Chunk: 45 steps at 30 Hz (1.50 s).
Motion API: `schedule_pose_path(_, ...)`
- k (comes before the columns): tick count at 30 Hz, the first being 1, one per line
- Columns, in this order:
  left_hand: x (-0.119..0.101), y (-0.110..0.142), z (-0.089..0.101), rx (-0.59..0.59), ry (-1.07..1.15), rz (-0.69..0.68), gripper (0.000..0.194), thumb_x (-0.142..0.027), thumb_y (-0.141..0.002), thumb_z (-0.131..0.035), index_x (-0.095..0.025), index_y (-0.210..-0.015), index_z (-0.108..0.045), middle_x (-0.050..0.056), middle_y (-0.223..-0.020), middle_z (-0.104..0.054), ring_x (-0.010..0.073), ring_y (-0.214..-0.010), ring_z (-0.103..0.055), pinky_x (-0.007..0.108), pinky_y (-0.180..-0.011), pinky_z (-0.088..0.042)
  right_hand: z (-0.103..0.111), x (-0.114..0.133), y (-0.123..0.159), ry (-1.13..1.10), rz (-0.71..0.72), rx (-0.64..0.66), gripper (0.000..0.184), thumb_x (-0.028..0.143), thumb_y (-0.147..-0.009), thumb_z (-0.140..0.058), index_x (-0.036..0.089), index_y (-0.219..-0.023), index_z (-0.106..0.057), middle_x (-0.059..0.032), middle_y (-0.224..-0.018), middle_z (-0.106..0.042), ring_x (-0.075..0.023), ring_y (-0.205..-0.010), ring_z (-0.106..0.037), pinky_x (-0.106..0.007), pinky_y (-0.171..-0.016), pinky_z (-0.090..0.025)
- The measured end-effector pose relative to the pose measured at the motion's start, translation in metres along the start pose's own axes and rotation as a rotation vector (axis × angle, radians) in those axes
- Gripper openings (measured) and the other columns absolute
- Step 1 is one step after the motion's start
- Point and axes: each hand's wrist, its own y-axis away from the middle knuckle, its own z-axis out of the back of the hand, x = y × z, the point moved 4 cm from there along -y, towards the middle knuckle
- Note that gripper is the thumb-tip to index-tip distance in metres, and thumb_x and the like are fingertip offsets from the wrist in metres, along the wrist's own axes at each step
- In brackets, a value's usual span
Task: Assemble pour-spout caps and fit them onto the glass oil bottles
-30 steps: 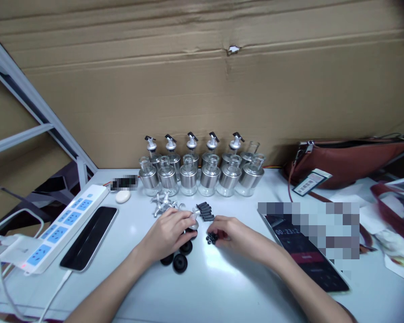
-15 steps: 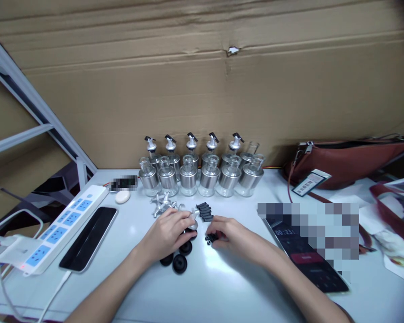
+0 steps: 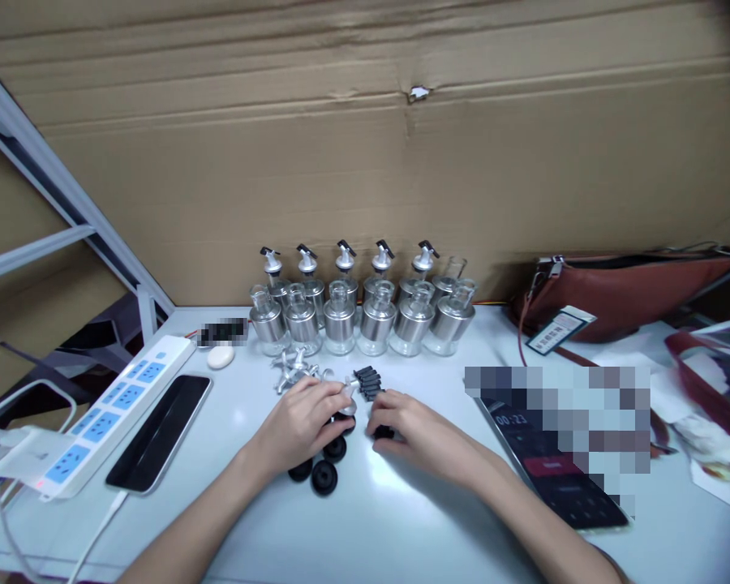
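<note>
My left hand (image 3: 309, 418) is closed around a silver pourer spout (image 3: 349, 403), whose tip pokes up past the fingers. Under and beside that hand lie several round black stoppers (image 3: 324, 478). My right hand (image 3: 405, 426) bends its fingers and thumb over a cluster of small black rings (image 3: 383, 433), mostly hidden by the hand. Just beyond it, several black lever pieces (image 3: 369, 381) lie side by side. Loose silver spout parts (image 3: 292, 371) are heaped behind my left hand.
Glass bottles with steel bands (image 3: 378, 323) stand in two rows at the back; several rear ones carry pourers. A power strip (image 3: 118, 414) and a phone (image 3: 161, 434) lie left. To the right are a larger dark-screened device (image 3: 541, 466) and a brown bag (image 3: 633, 296).
My right hand has shifted slightly left and its fingers now cover the small black rings that showed beside them before. My left hand stays in place with the spout.
</note>
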Motion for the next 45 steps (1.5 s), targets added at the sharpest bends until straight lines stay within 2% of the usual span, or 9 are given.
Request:
schedule_pose_path(9, 0.001, 0.001, 0.000, 0.002, 0.011, 0.009, 0.012, -0.022, -0.092, -0.050, -0.015, -0.102, -0.051, 0.010, -0.093, -0.067, 0.0182, -0.084, -0.064, 0.032, -0.072, -0.051, 0.001, -0.011, 0.004, -0.108, -0.115, 0.020, 0.027, 0.007, -0.072, -0.068, 0.018, -0.096, -0.064, -0.0040, -0.099, -0.057, -0.0167, -0.082, -0.058, -0.027, -0.074, -0.046)
schedule_pose_path(15, 0.000, 0.000, 0.000, 0.002, 0.006, 0.006, 0.012, -0.024, -0.093, -0.049, -0.015, -0.102, -0.051, 0.010, -0.093, -0.067, 0.0178, -0.083, -0.065, 0.031, -0.071, -0.051, -0.002, -0.011, 0.001, -0.148, -0.094, 0.036, 0.025, -0.002, -0.073, -0.061, 0.016, -0.090, -0.065, -0.0054, -0.097, -0.058, -0.0170, -0.083, -0.059, -0.028, -0.075, -0.046)
schedule_pose_path(22, 0.000, 0.001, -0.001, -0.009, 0.019, 0.014, 0.012, -0.024, -0.093, -0.050, -0.015, -0.101, -0.051, 0.010, -0.091, -0.068, 0.0177, -0.083, -0.066, 0.031, -0.072, -0.052, -0.001, -0.014, 0.003, -0.111, -0.094, 0.016, 0.023, 0.006, -0.073, -0.068, 0.017, -0.093, -0.066, -0.0048, -0.097, -0.058, -0.0166, -0.081, -0.059, -0.027, -0.072, -0.046)
schedule_pose_path(25, 0.000, 0.003, -0.003, -0.038, 0.052, 0.018, 0.014, -0.027, -0.093, -0.051, -0.016, -0.100, -0.050, 0.008, -0.088, -0.069, 0.0174, -0.081, -0.067, 0.034, -0.074, -0.052, 0.007, -0.010, 0.004, -0.105, -0.103, -0.031, 0.021, 0.017, -0.074, -0.072, 0.018, -0.094, -0.066, -0.0040, -0.095, -0.058, -0.0168, -0.079, -0.057, -0.027, -0.071, -0.045)
schedule_pose_path(29, -0.001, 0.006, -0.004, -0.111, 0.089, 0.012, 0.020, -0.033, -0.091, -0.055, -0.016, -0.097, -0.047, 0.010, -0.091, -0.070, 0.0175, -0.077, -0.069, 0.037, -0.075, -0.052, 0.013, 0.006, 0.004, -0.277, -0.085, -0.082, 0.020, 0.029, -0.084, -0.064, 0.018, -0.101, -0.064, -0.0038, -0.093, -0.059, -0.0148, -0.075, -0.056, -0.026, -0.070, -0.045)
schedule_pose_path(34, -0.005, 0.008, -0.006, -0.179, 0.105, 0.059, 0.018, -0.031, -0.091, -0.055, -0.017, -0.092, -0.045, 0.014, -0.097, -0.071, 0.0217, -0.091, -0.069, 0.035, -0.071, -0.051, 0.006, 0.026, 0.002, -0.423, -0.006, -0.143, 0.022, 0.036, -0.092, -0.051, 0.020, -0.099, -0.064, -0.0039, -0.097, -0.063, -0.0160, -0.085, -0.056, -0.025, -0.079, -0.043)
schedule_pose_path(38, -0.012, 0.003, -0.007, -0.131, 0.118, 0.051, 0.016, -0.030, -0.093, -0.052, -0.017, -0.085, -0.046, 0.018, -0.114, -0.065, 0.0185, -0.084, -0.069, 0.032, -0.068, -0.051, -0.001, 0.020, -0.001, -0.586, -0.022, -0.261, 0.028, 0.037, -0.094, -0.046, 0.019, -0.109, -0.062, -0.0026, -0.089, -0.063, -0.0154, -0.080, -0.055, -0.025, -0.075, -0.043)
schedule_pose_path(42, -0.017, 0.000, -0.006, -0.057, 0.079, 0.005, 0.015, -0.022, -0.097, -0.041, -0.016, -0.086, -0.050, 0.017, -0.119, -0.063, 0.0181, -0.096, -0.066, 0.033, -0.078, -0.048, -0.002, 0.009, -0.003, -0.676, -0.051, -0.361, 0.031, 0.044, -0.090, -0.051, 0.018, -0.098, -0.065, -0.0034, -0.086, -0.059, -0.0150, -0.074, -0.053, -0.026, -0.065, -0.042)
schedule_pose_path(45, -0.014, 0.001, -0.005, -0.057, 0.033, 0.041, 0.014, -0.026, -0.096, -0.044, -0.016, -0.088, -0.051, 0.015, -0.115, -0.065, 0.0188, -0.094, -0.066, 0.034, -0.079, -0.046, -0.003, 0.004, -0.003, -0.786, -0.096, -0.395, 0.037, 0.051, -0.077, -0.067, 0.018, -0.091, -0.060, -0.0018, -0.079, -0.058, -0.0149, -0.070, -0.052, -0.026, -0.063, -0.041)
